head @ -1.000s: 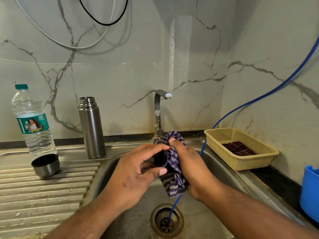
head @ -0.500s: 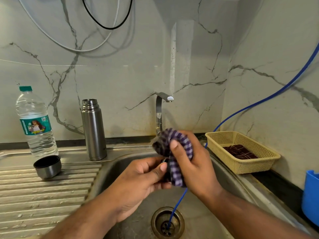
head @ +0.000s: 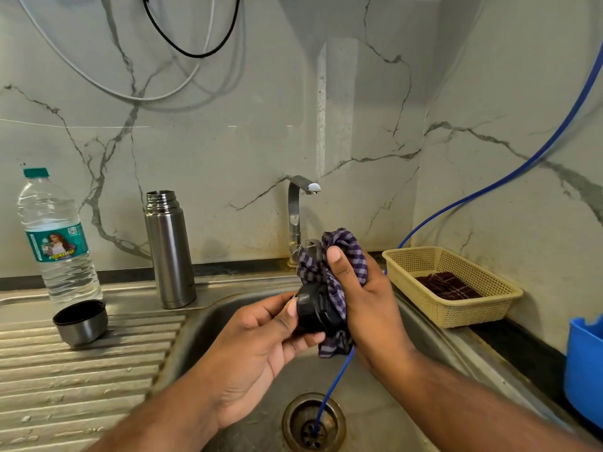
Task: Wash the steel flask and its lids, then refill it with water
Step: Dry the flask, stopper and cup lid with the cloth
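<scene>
Over the sink (head: 202,324), the left hand (head: 257,350) pinches the black inner lid (head: 313,309), fingers (head: 290,316) closed on its rim, flat round face tilted up and to the left. The right hand (head: 365,298) is clenched around a purple checked cloth (head: 339,256), bunched against the lid's right side (thumb pressed on top of the fabric). Back on the worktop (head: 81,370), the steel flask (head: 169,252) stands upright, long axis vertical, open threaded mouth pointing up, well apart from the hands. The steel cup lid (head: 80,322) sits mouth-up on the ridged drainer, just in front of the water bottle (head: 57,239). A blue hose (head: 332,383) drops into the drain (head: 314,422)
</scene>
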Demonstrator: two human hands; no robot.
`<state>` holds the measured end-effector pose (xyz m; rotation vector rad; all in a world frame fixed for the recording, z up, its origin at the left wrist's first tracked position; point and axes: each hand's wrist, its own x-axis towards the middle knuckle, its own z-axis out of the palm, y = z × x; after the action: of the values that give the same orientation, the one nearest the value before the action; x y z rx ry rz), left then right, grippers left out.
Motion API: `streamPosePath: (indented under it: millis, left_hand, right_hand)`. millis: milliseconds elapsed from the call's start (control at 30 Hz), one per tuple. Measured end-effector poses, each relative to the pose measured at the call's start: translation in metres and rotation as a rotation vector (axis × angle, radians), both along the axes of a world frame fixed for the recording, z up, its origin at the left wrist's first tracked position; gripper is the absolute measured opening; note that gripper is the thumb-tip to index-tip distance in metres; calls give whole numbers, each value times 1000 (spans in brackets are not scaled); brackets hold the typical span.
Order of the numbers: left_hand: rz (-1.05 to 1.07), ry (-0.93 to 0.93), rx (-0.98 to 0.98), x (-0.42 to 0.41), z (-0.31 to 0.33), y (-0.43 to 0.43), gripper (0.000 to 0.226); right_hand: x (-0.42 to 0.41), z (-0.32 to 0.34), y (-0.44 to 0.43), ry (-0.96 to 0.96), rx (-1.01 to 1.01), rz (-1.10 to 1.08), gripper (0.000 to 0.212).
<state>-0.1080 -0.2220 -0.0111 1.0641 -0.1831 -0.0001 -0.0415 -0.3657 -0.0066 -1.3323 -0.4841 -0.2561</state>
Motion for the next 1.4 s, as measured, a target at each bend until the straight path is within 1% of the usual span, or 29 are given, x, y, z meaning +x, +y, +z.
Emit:
streamPosePath:
  millis: [100, 200, 267, 300, 333, 367, 400, 433, 533, 633, 667, 700, 733, 800, 867, 933, 1000, 1033, 1133, 1200, 1300, 1333, 1400]
  left_hand:
    - [28, 32, -92, 3, -2, 0, 29]
    - [36, 8, -51, 4, -4, 2, 30]
    - [50, -65, 83, 3, -3, 2, 33]
    - [68, -124, 194, 2, -3, 2, 35]
    - [110, -197, 344, 0, -3, 3, 36]
    - [168, -278, 507, -1, -3, 4, 37]
    - [218, -350, 636, -3, -1, 5, 37]
    - [257, -400, 719, -5, 2, 6, 37]
    - [346, -480, 870, -11, 8, 11, 40]
    - [418, -560, 1049, -8, 7, 20, 52]
    - [417, -565, 1093, -8, 7, 21, 55]
    - [409, -557, 1113, -7, 7, 22, 57]
    - [401, -548, 1113, -5, 6, 23, 58]
    - [396, -541, 1097, -4, 4, 22, 57]
    - [431, -523, 1079, -5, 2, 18, 55]
    - [455, -456, 1035, -3, -2, 16, 50]
    - [386, -387, 929, 1, -6, 14, 50]
    - [349, -378, 880, 3, -8, 11, 51]
    - [314, -348, 756, 1, -6, 3, 50]
    - [323, -312, 719, -1, -5, 3, 47]
    - [300, -207, 618, -4, -1, 6, 39]
    - [277, -156, 554, -4, 1, 6, 40]
    - [214, -70, 443, -4, 4, 6, 39]
  right_hand:
    - [-5, -3, 2, -61, -85, -22, 35]
    - [-11, -8, 3, -252, -257, -77, 35]
    - [-9, -8, 1, -387, -370, -164, 38]
    - [-7, -7, -2, -438, -413, -205, 40]
    - [-6, -5, -3, -469, -430, -228, 40]
    - [-6, -3, -4, -460, -420, -231, 37]
    - [-8, -2, -4, -412, -374, -213, 32]
    - [-11, -1, -3, -328, -304, -171, 28]
    - [-12, 1, 4, 9, -155, -40, 35]
    - [-10, 3, 5, 443, -14, 213, 38]
    - [-10, 3, 5, 533, 8, 277, 40]
    - [-9, 2, 4, 573, 10, 305, 42]
    - [-6, -1, 4, 576, 8, 299, 43]
    - [-2, -5, 4, 500, -1, 225, 39]
    - [-1, -6, 4, 338, -67, 86, 33]
    - [-1, -7, 2, 123, -185, -56, 26]
    - [-3, -4, 1, -51, -263, -148, 19]
    - [-3, -3, 0, -101, -278, -172, 17]
    - [-2, -1, -3, -154, -255, -184, 20]
    - [-2, -1, -3, -181, -250, -197, 24]
    - [-5, -1, -3, -266, -279, -209, 30]
    - [-5, -1, -4, -318, -311, -229, 31]
    - [-2, -1, -8, -454, -441, -296, 35]
